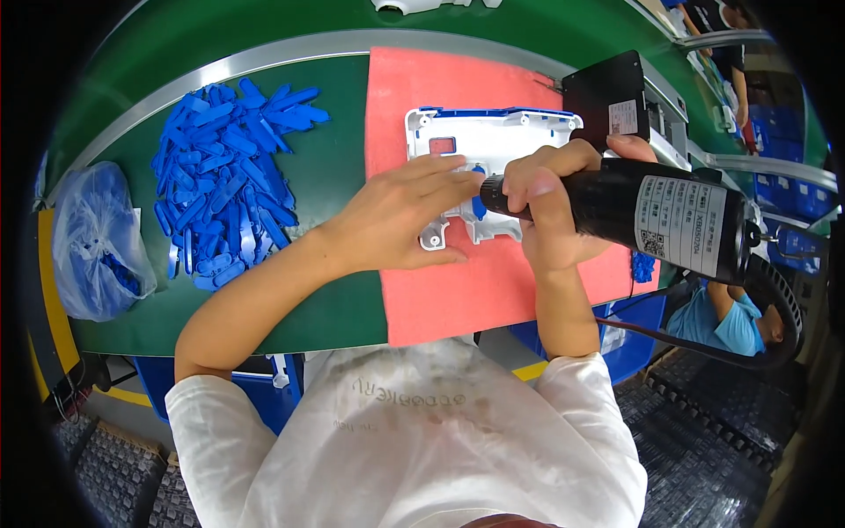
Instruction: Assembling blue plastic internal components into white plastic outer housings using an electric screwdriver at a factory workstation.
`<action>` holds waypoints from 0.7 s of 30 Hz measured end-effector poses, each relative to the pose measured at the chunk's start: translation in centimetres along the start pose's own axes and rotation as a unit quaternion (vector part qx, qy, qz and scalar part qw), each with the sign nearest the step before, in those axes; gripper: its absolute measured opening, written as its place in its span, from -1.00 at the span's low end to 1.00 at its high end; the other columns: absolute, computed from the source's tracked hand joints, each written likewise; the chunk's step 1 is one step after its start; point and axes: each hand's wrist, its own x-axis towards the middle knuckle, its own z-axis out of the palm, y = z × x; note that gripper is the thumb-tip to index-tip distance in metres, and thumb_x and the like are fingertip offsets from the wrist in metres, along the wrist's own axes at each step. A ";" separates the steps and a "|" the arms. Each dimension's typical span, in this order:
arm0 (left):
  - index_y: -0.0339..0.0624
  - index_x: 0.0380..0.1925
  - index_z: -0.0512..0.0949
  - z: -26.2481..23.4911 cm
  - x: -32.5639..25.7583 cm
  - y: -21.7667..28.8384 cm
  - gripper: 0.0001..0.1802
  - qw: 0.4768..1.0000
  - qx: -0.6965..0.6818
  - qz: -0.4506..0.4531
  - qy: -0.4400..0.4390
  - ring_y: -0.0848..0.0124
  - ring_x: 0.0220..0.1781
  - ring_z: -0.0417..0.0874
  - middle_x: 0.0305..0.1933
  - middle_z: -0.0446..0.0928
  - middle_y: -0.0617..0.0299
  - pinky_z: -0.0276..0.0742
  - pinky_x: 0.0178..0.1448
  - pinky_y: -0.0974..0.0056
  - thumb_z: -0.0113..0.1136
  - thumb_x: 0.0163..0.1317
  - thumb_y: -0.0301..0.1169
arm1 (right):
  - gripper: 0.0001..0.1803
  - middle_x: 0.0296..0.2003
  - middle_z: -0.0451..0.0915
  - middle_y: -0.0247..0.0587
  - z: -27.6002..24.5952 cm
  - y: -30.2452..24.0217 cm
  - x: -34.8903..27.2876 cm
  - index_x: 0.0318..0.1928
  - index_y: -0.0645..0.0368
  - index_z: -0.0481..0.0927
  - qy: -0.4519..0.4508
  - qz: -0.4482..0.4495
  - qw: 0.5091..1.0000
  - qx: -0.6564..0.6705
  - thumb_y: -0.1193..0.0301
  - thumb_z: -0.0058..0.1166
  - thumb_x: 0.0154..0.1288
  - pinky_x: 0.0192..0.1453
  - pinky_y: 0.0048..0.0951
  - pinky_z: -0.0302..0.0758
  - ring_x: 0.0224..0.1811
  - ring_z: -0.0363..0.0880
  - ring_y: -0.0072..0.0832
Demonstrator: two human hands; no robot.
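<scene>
A white plastic housing (pixel 491 134) with blue trim along its far edge lies on a pink mat (pixel 458 304). My left hand (pixel 407 211) grips the housing's near left part, fingers stretched over it and thumb at the near edge. In my right hand (pixel 556 198) is a black electric screwdriver (pixel 647 216), held almost level with its tip pointing left. The tip end is close to my left fingertips, over a small blue piece (pixel 480 204) in the housing. My fingers partly hide the spot where the tip meets the housing.
Many loose blue plastic parts (pixel 220 180) are heaped on the green table at left, beside a clear plastic bag (pixel 99 242) of blue pieces. A black boxy device (pixel 607 99) stands behind the mat's right. Another person (pixel 726 317) is at far right.
</scene>
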 end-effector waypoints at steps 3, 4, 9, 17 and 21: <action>-0.23 0.09 0.46 -0.1 0.0 0.0 -0.29 1.000 -0.007 -0.006 -0.001 0.09 0.33 0.39 0.22 0.46 0.09 0.42 0.30 0.06 0.42 -0.06 -0.14 | -0.46 -0.55 0.54 -0.36 -0.8 0.0 -0.4 0.03 0.24 0.22 -0.051 0.018 0.998 -0.026 0.64 0.15 0.04 -0.27 -0.57 0.43 -0.53 0.46 -0.62; -0.23 0.09 0.45 -0.1 0.0 -0.1 -0.29 1.000 -0.012 -0.015 -0.003 0.09 0.33 0.40 0.22 0.46 0.09 0.43 0.30 0.06 0.42 -0.07 -0.14 | -0.50 -0.54 0.57 -0.35 -0.8 -0.4 -0.5 -0.01 0.22 0.24 -0.076 0.032 0.996 -0.037 0.64 0.16 0.04 -0.25 -0.57 0.45 -0.52 0.49 -0.62; -0.22 0.10 0.45 0.0 0.1 -0.1 -0.28 1.000 -0.008 -0.011 -0.003 0.08 0.33 0.40 0.22 0.46 0.09 0.43 0.29 0.06 0.42 -0.07 -0.13 | -0.63 -0.55 0.59 -0.37 -0.6 -1.0 0.2 -0.18 0.21 0.36 -0.078 0.045 0.996 -0.021 0.64 0.23 0.01 -0.25 -0.58 0.47 -0.51 0.52 -0.64; -0.22 0.08 0.47 -0.5 0.6 0.3 -0.32 1.000 0.000 0.001 -0.028 0.09 0.32 0.40 0.23 0.46 0.10 0.41 0.30 0.06 0.40 -0.03 -0.11 | -0.42 -0.54 0.46 -0.26 -1.8 -1.5 1.1 0.17 0.17 0.09 0.063 -0.041 0.986 0.150 0.64 0.05 0.21 -0.56 -0.43 0.46 -0.70 0.39 -0.52; -0.22 0.06 0.51 -0.5 1.2 1.1 -0.35 0.997 0.022 0.046 -0.055 0.05 0.35 0.38 0.29 0.41 0.09 0.38 0.33 0.04 0.46 -0.08 -0.22 | -0.42 -0.59 0.40 -0.21 -9.9 -6.7 3.9 0.18 0.18 0.13 0.199 -0.194 0.961 0.004 0.62 -0.03 0.14 -0.61 -0.30 0.46 -0.74 0.36 -0.44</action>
